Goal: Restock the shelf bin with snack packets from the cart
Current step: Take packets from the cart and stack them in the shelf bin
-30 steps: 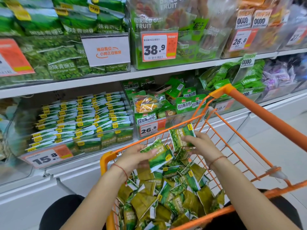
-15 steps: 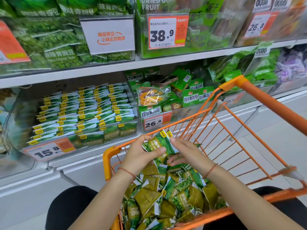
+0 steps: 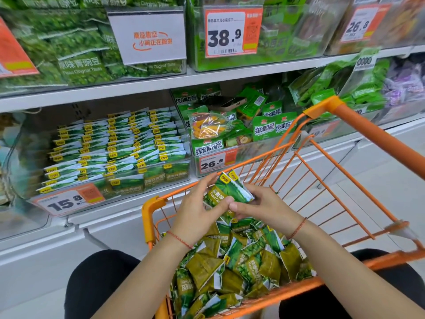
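Gripping snack packets [image 3: 226, 192] together, left hand [image 3: 197, 215] and right hand [image 3: 266, 208] hover over the orange cart [image 3: 149, 210] beside white shelving [image 3: 138, 88].

Both hands met above the orange cart [image 3: 151, 212]. Left hand [image 3: 197, 217] & right hand [image 3: 266, 208] gripped a small stack of green snack packets [image 3: 226, 192]. Loose packets [image 3: 241, 268] filled cart's near end. Shelf bin [image 3: 30, 143] w/ stacked rows sat beyond cart's far left corner.

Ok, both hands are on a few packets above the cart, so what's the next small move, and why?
Probably carry the packets up and left into the bin tagged 15.8. Left hand and right hand already hold them above the cart, and that bin holds rows of matching packs.
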Motion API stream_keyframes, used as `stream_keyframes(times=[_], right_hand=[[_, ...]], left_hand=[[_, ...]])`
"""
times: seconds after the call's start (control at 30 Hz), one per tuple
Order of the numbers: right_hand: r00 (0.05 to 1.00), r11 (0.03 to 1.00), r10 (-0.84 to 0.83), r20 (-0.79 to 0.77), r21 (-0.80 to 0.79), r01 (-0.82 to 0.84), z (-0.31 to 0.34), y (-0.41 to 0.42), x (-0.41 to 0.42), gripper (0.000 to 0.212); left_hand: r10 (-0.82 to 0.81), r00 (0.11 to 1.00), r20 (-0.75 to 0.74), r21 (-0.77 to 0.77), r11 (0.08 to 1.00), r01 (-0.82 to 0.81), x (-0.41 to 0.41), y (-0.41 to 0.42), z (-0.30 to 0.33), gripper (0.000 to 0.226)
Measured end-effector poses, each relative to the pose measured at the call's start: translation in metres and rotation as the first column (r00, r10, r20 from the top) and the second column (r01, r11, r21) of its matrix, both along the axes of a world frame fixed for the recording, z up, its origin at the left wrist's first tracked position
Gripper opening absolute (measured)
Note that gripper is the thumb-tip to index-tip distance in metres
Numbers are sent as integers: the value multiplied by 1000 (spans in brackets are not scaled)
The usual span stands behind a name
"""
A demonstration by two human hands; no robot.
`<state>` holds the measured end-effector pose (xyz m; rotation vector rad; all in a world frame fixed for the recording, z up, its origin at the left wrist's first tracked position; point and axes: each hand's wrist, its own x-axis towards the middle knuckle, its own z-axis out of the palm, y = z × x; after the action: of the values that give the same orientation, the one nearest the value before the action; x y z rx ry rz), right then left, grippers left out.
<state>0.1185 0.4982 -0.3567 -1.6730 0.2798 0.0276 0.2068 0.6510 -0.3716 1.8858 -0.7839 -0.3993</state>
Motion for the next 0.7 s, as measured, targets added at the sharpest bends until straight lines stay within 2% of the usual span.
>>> stream_keyframes(times=[0.17, 0.23, 0.37, 0.5, 0.53, 0.63, 0.7], right_hand=[[990, 994, 107, -91, 16, -106, 4, -7, -5, 12], [990, 995, 102, -102, 5, -102, 2, -9, -5, 16], [992, 998, 64, -106, -13, -66, 0, -7, -5, 37], [989, 997, -76, -123, -10, 76, -2, -6, -3, 33], [986, 995, -100, -130, -9, 100, -3, -5, -1, 35], [974, 989, -143, -174, 3, 146, -7, 2, 2, 55], [971, 986, -155, -182, 30, 163, -8, 4, 3, 56]], left_hand=[[-61, 960, -272, -75, 996, 42, 0, 0, 5, 40], [-119, 962, -245, -75, 992, 104, 2, 0, 3, 36], [-184, 959, -215, -52, 983, 177, -1, -1, 1, 28], [-112, 968, -226, -3, 993, 114, 1, 0, -2, 14], [-97, 973, -211, 34, 994, 106, 1, 0, -2, 19], [-59, 992, -109, 158, 984, 76, 1, 2, -4, 61], [-39, 999, -25, 211, 976, 44, 2, 3, -6, 70]])
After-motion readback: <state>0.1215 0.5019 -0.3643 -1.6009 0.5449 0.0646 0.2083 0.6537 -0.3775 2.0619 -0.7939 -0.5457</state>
